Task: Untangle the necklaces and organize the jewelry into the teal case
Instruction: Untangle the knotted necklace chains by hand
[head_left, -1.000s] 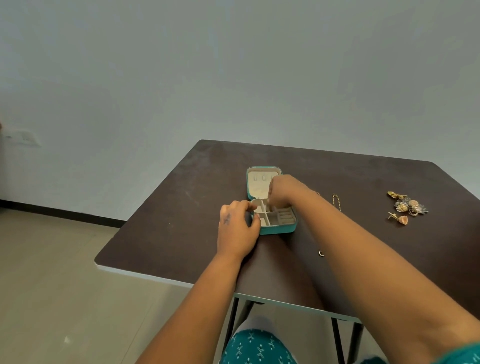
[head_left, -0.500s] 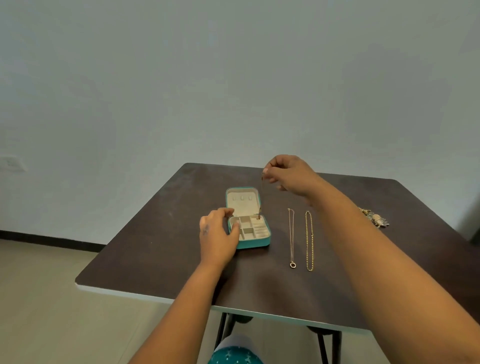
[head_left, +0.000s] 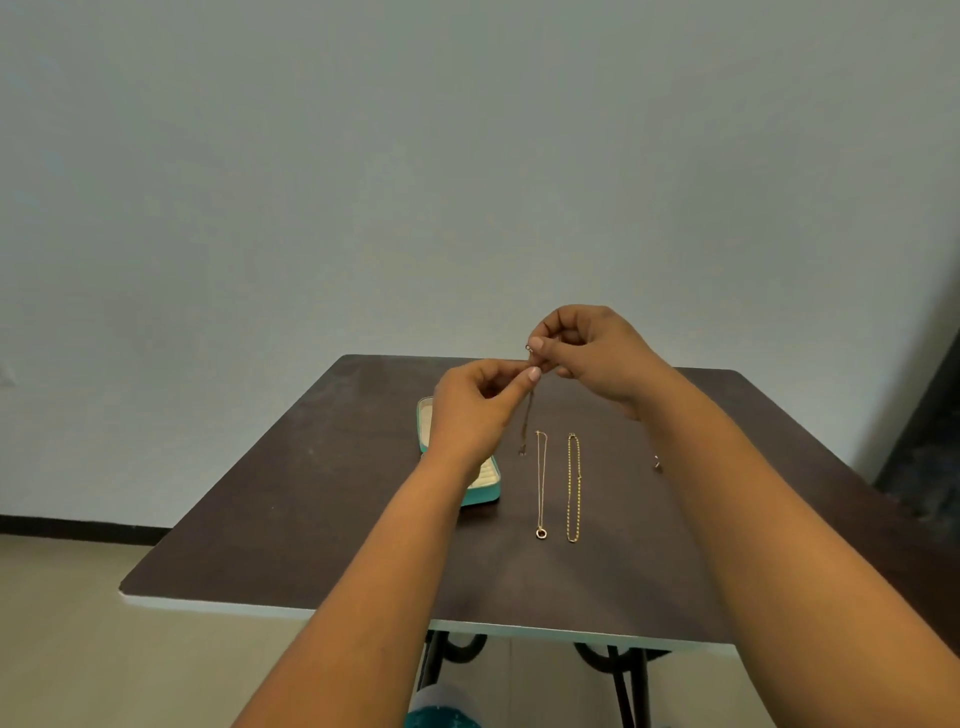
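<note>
I hold both hands up over the dark brown table, close together above its far half. My right hand pinches the top end of a thin chain between thumb and forefinger, with the tiny clasp ring showing just beside my thumbnail. My left hand pinches the same chain just below that, thumb tip pressed to fingertip. From those 2 pinches the chain hangs straight down, and its lower end dangles near the table surface; I cannot tell whether it touches.

The teal case lies open on the table below my left wrist, which covers most of it. Its cream lining shows at the far lid edge and in the near right corner, where a ridged ring-roll section is visible.

Just right of the case, 2 necklaces lie stretched out straight and side by side, apart from each other: a fine chain with a small ring pendant at its near end, and a thicker gold link chain to its right. Further right, a small metallic piece peeks out beside my right forearm, too hidden to identify.
</note>
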